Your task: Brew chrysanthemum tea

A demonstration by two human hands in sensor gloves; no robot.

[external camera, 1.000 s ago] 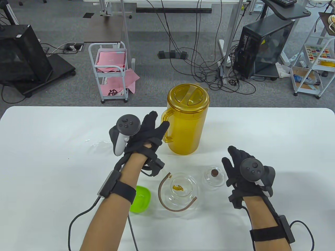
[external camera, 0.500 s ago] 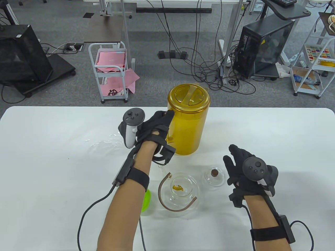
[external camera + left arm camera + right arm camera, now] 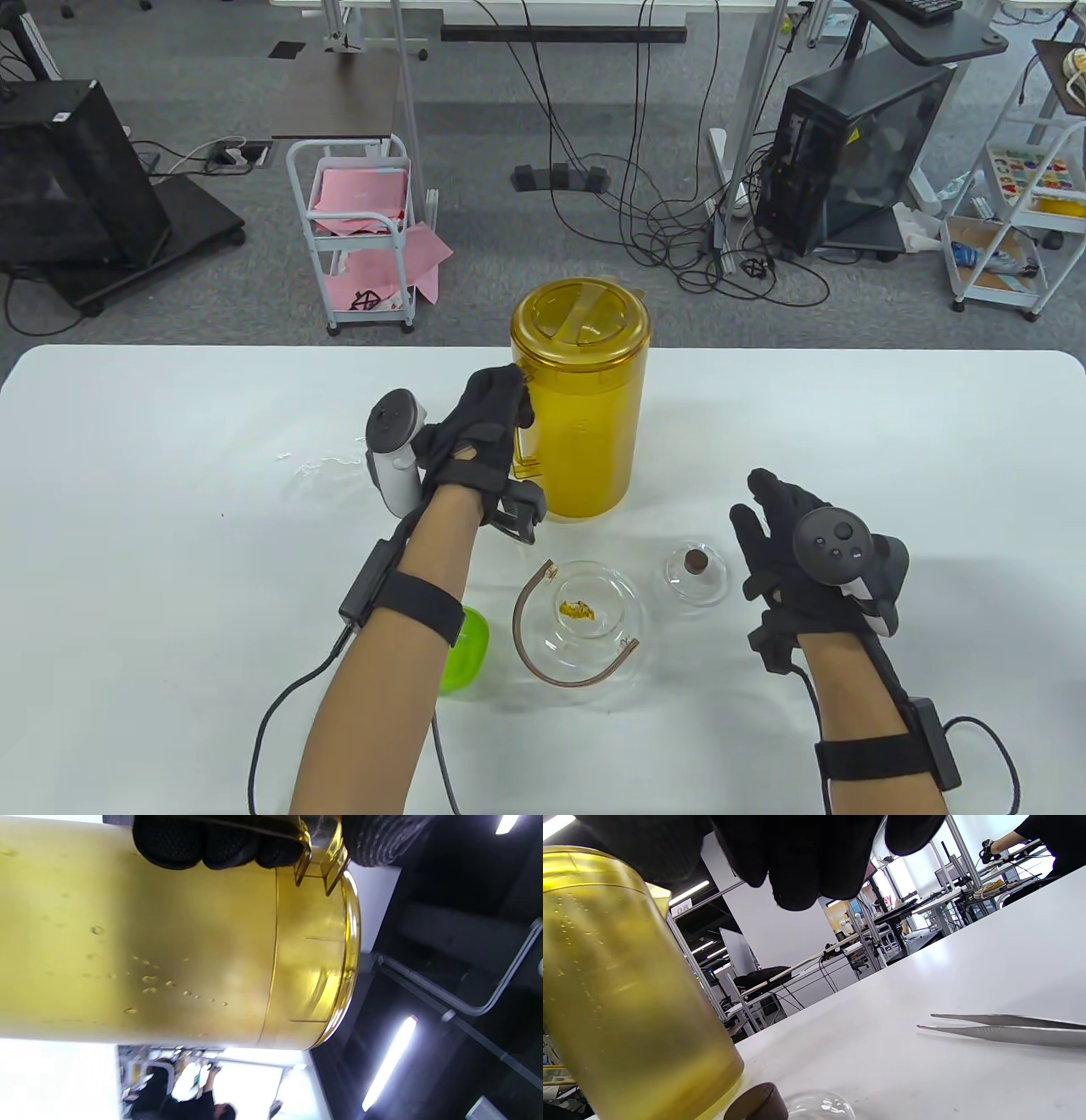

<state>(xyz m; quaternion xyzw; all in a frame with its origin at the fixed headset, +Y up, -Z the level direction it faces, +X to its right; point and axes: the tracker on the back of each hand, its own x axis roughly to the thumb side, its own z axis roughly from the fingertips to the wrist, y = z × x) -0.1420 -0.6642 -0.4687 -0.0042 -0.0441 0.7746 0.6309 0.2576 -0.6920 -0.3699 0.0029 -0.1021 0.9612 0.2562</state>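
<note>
Fingers (image 3: 203,849) of our left hand (image 3: 479,433) curl round the handle of the tall amber plastic pitcher (image 3: 581,407) at frame centre on the white tabletop (image 3: 127,552); our right hand (image 3: 793,552) hovers, fingers relaxed, lower right.

A green bowl (image 3: 465,649) is sitting just beside the left forearm, partly hidden under it. Metal tweezers (image 3: 1005,1024) are lying flat on the white table (image 3: 127,509), to the right hand's right.

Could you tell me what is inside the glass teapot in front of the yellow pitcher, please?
A small clump of yellow chrysanthemum lies at the bottom of the open glass teapot. No water shows in it, though clear glass makes that hard to confirm.
</note>
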